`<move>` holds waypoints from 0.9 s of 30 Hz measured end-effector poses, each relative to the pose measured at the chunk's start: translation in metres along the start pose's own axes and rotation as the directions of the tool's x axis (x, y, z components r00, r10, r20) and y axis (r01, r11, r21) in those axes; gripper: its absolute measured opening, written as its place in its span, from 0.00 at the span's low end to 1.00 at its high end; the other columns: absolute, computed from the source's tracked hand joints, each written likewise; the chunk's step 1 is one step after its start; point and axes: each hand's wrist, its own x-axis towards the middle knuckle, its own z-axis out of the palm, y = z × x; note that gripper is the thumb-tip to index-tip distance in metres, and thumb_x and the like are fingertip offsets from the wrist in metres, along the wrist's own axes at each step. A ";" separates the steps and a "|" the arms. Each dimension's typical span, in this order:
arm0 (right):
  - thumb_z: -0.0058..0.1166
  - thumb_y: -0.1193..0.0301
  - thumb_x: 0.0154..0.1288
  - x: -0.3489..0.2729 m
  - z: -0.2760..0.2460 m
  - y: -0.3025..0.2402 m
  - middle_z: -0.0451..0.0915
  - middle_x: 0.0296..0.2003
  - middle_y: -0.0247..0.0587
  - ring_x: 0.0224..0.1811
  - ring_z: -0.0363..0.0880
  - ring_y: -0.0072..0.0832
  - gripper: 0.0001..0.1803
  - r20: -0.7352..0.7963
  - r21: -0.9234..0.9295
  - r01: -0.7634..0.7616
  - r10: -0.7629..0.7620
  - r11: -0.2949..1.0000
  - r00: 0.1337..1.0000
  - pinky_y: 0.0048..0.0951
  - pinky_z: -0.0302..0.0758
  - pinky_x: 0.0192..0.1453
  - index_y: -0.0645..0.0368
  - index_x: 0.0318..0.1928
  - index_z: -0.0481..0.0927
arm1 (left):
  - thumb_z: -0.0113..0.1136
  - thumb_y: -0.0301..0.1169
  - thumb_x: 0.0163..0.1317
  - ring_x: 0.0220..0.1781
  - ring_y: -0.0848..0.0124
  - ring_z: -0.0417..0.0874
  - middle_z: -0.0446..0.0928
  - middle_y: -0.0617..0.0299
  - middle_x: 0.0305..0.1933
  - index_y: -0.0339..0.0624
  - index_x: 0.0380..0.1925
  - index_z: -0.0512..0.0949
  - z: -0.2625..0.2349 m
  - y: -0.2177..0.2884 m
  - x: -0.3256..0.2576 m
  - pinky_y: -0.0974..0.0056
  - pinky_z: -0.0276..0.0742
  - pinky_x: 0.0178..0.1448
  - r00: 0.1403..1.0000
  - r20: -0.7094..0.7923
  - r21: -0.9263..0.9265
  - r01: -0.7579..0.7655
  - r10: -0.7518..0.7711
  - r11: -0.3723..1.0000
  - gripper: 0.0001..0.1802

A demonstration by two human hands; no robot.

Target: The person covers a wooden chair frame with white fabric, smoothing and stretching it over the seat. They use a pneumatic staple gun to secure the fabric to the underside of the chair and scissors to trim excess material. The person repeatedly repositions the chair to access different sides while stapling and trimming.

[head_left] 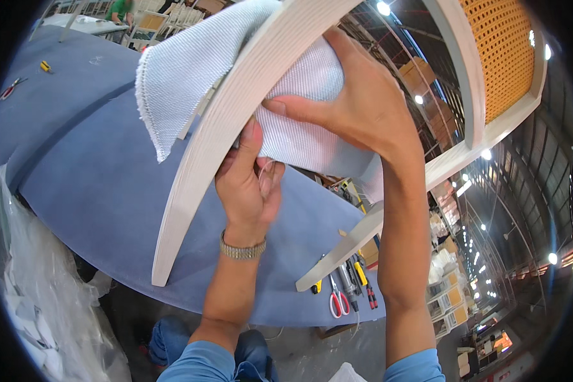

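A pale wooden chair frame is tilted over the table, one curved leg (pixel 204 146) crossing in front of me. White woven fabric (pixel 184 79) with a frayed, stitched edge sticks out left of that leg and continues to its right. My left hand (pixel 248 194), with a metal watch band at the wrist, is closed at the fabric's lower edge beside the leg. A thin pale strand (pixel 265 164) loops by its fingers. My right hand (pixel 356 105) grips the fabric from the right, thumb pressed on it next to the leg; its other fingertips are hidden.
The chair's cane panel (pixel 500 57) rises at upper right. On the blue-grey table (pixel 114 184) lie red-handled scissors (pixel 339 302) among several hand tools at the near edge, plus pliers (pixel 9 89) at far left. Clear plastic sheeting (pixel 44 299) hangs at lower left. A person (pixel 119 13) stands far back.
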 end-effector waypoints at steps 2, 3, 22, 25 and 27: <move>0.75 0.38 0.42 -0.003 0.002 0.003 0.83 0.52 0.65 0.55 0.84 0.55 0.58 -0.036 -0.031 0.028 -0.030 0.999 0.999 0.44 0.79 0.60 0.64 0.68 0.72 | 0.56 0.31 0.76 0.12 0.85 0.58 0.68 0.72 0.20 0.44 0.51 0.80 -0.005 -0.005 0.003 0.75 0.51 0.15 1.000 0.013 0.003 -0.005 0.005 1.000 0.09; 0.71 0.35 0.40 -0.005 0.002 0.002 0.81 0.57 0.55 0.58 0.82 0.51 0.57 -0.009 -0.022 -0.037 0.037 0.999 0.999 0.45 0.79 0.60 0.62 0.65 0.76 | 0.56 0.32 0.77 0.12 0.85 0.58 0.67 0.72 0.19 0.43 0.51 0.81 -0.004 -0.007 0.003 0.75 0.51 0.15 0.999 0.031 -0.019 -0.009 0.010 1.000 0.09; 0.67 0.35 0.45 -0.012 0.008 -0.010 0.76 0.64 0.51 0.64 0.77 0.52 0.55 -0.141 -0.109 -0.047 0.031 0.993 0.990 0.58 0.74 0.62 0.55 0.70 0.71 | 0.70 0.49 0.61 0.53 0.73 0.74 0.76 0.67 0.58 0.48 0.60 0.76 -0.093 -0.041 0.106 0.63 0.71 0.59 0.863 0.473 -0.099 0.253 -0.178 0.963 0.31; 0.65 0.38 0.52 -0.023 0.019 -0.018 0.69 0.70 0.53 0.70 0.70 0.55 0.55 -0.233 -0.200 -0.027 -0.021 0.979 0.972 0.68 0.65 0.66 0.55 0.73 0.64 | 0.68 0.50 0.62 0.55 0.71 0.73 0.74 0.66 0.60 0.47 0.61 0.74 -0.090 -0.033 0.116 0.62 0.70 0.61 0.853 0.483 -0.086 0.273 -0.200 0.958 0.32; 0.68 0.41 0.50 -0.024 0.016 -0.024 0.67 0.71 0.54 0.70 0.69 0.55 0.56 -0.196 -0.217 -0.027 -0.017 0.976 0.980 0.69 0.63 0.67 0.58 0.73 0.63 | 0.67 0.51 0.63 0.57 0.70 0.73 0.74 0.65 0.61 0.47 0.62 0.74 -0.087 -0.031 0.117 0.60 0.70 0.62 0.854 0.477 -0.086 0.279 -0.207 0.956 0.32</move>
